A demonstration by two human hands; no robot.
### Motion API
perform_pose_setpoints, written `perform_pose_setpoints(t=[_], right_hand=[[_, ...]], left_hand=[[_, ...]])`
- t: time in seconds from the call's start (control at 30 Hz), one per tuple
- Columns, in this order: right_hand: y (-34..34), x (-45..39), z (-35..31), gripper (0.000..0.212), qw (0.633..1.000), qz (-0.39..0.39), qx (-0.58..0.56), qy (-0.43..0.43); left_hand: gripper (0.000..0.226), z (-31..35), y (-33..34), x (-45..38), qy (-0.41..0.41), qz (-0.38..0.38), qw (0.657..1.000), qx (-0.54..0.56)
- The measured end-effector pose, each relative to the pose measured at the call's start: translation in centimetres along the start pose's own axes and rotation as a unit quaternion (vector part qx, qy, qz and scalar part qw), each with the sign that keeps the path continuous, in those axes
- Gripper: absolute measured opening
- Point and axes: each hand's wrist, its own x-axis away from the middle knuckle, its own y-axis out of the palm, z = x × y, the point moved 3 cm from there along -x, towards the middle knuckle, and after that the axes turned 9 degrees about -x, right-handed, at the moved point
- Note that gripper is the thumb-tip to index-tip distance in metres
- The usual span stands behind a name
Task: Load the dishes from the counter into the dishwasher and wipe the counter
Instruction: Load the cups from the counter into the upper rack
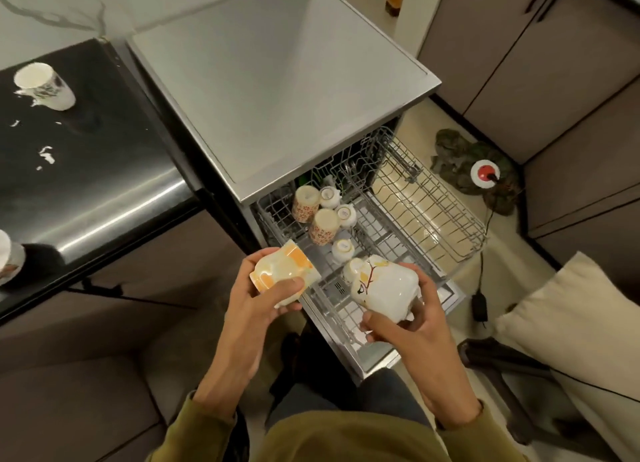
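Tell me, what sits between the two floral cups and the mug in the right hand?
In the head view, one small white cup stands upside down in the rack, between the floral cups and the right hand's mug.

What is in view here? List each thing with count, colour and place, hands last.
Dishwasher: one, steel grey, centre, racks pulled out.
Upper rack: one, grey wire, holding cups.
Patterned cups: two, cream with red print, upside down in the rack.
Small white cups: at least three, white, upside down beside them.
Orange mug: one, white and orange, in the left hand.
Branch mug: one, white with a branch motif, in the right hand.
Counter: one, black, left, with white spills.
Counter mug: one, white, standing on the counter.
Cloth: one, dark green, on the floor.
Left hand: grips the orange mug.
Right hand: grips the branch mug.
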Motion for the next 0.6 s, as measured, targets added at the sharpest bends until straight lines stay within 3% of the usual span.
perform_pose_setpoints(t=[0.33,0.6], right_hand=[[-4.1,-5.4,-3.7,0.059,0.986,-0.032,0.150,-0.060],[-12.0,-15.8,-4.3,0.061,0.967,-0.119,0.220,-0.039]], left_hand=[[0.061,-0.2,2.8,-0.9,-0.018,0.041,0.999,0.024],[0.070,-3.8,12.2,-1.3,-0.058,0.162,0.984,0.055]])
